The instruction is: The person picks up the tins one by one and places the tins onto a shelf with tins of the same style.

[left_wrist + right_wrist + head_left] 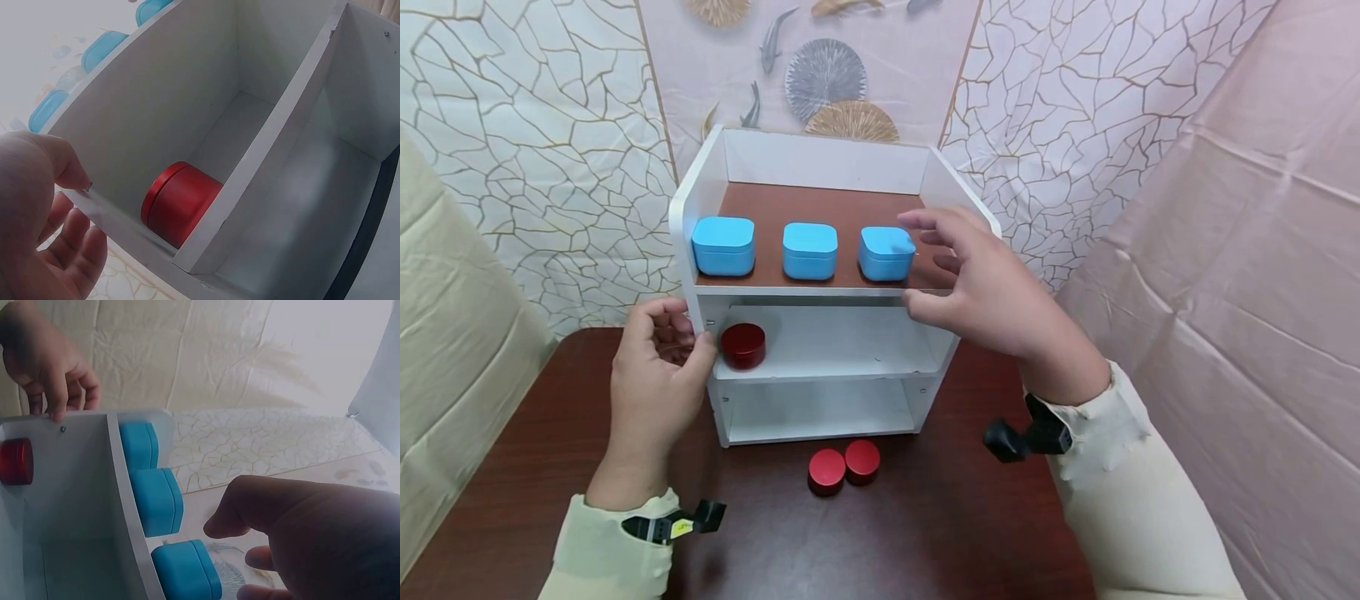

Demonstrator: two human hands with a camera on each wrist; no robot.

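A small white shelf unit [827, 292] with a brown top stands on the table. My left hand [658, 367] holds its left side panel, thumb at the front edge and the other fingers curled along the outer face. Three blue lidded boxes stand in a row on the top: a left box [723, 247], a middle box [809, 251] and a right box [887, 254]. My right hand [981, 279] is beside the right box, fingers spread and nothing between them. A red round tin [181, 203] sits at the left end of the middle shelf.
Two more red tins, one on the left [827, 472] and one on the right [862, 461], stand side by side on the dark table [940, 517] before the unit. A patterned cloth backdrop [550, 150] hangs behind, with pale padded fabric at both sides.
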